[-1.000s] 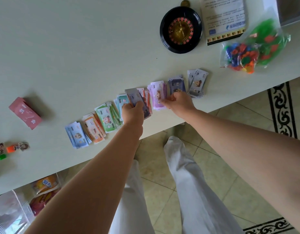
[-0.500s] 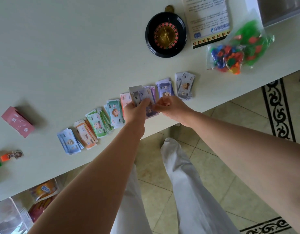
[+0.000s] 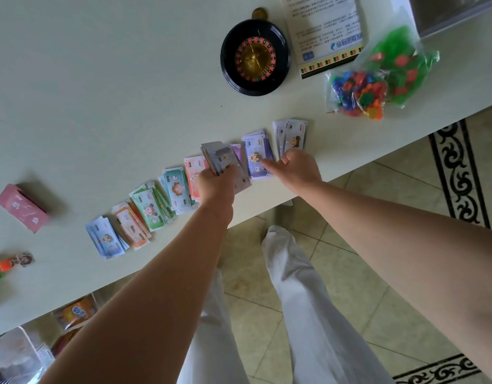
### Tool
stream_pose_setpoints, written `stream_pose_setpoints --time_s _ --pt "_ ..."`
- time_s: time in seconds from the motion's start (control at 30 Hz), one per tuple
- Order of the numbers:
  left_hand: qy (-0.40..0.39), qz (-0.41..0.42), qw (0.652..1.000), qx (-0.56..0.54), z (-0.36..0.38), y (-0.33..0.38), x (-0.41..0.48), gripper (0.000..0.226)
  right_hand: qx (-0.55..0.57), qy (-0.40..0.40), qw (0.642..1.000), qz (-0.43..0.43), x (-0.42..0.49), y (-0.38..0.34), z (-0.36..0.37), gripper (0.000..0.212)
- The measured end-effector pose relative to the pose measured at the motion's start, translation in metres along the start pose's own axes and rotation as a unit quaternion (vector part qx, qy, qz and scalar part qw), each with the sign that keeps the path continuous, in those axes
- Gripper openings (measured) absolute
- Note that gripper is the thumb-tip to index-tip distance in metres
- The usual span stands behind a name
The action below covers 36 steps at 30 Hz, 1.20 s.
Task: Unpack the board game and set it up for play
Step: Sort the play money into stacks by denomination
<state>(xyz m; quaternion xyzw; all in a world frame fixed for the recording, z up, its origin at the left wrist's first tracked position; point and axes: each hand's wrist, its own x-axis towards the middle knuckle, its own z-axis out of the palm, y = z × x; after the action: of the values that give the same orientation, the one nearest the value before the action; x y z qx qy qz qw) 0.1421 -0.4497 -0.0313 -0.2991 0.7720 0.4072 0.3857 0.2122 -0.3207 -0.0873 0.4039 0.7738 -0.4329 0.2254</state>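
Note:
Several piles of play money lie in a row along the near edge of the pale table [image 3: 106, 87]: blue [image 3: 105, 241], orange [image 3: 131, 227], green [image 3: 150, 209], teal [image 3: 175, 187], pink [image 3: 193, 169], purple [image 3: 256, 156] and pale lilac [image 3: 290, 134]. My left hand [image 3: 215, 184] grips a stack of mixed notes [image 3: 220, 157] just above the table edge. My right hand [image 3: 294, 169] reaches out with its forefinger tip on the purple pile; its other fingers are curled.
A black roulette wheel [image 3: 255, 57], a printed rules sheet [image 3: 323, 31] and a clear bag of coloured plastic pieces [image 3: 375, 79] lie at the far right. A pink card deck [image 3: 22, 207] and small pawn figures [image 3: 15, 263] sit at the left. Tiled floor lies below.
My right hand has left the stack in my left hand and moved right onto the purple pile. My left hand still grips its stack in about the same place.

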Motion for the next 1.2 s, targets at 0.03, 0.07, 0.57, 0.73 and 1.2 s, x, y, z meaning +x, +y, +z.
stream_pose_setpoints --time_s 0.03,0.07,0.57,0.73,1.2 --pt "-0.001 0.003 1.000 -0.003 0.002 0.001 -0.002 0.011 -0.002 -0.003 1.000 -0.015 -0.001 0.000 -0.001 0.059" --pt "0.001 0.007 1.000 -0.006 0.005 0.003 -0.003 0.012 0.012 -0.014 0.999 -0.029 -0.002 0.000 -0.004 0.057" --pt "-0.049 -0.010 0.997 -0.057 0.056 0.024 -0.017 0.015 0.108 -0.041 0.993 -0.023 0.013 0.022 -0.051 0.026" --pt "-0.035 -0.009 0.999 -0.036 0.060 0.023 -0.014 0.014 0.003 0.024 0.999 0.022 0.018 0.033 -0.056 0.037" --pt "-0.063 0.005 0.994 -0.086 0.016 0.015 -0.007 0.015 0.124 -0.187 0.974 -0.041 -0.013 -0.025 -0.023 0.032"
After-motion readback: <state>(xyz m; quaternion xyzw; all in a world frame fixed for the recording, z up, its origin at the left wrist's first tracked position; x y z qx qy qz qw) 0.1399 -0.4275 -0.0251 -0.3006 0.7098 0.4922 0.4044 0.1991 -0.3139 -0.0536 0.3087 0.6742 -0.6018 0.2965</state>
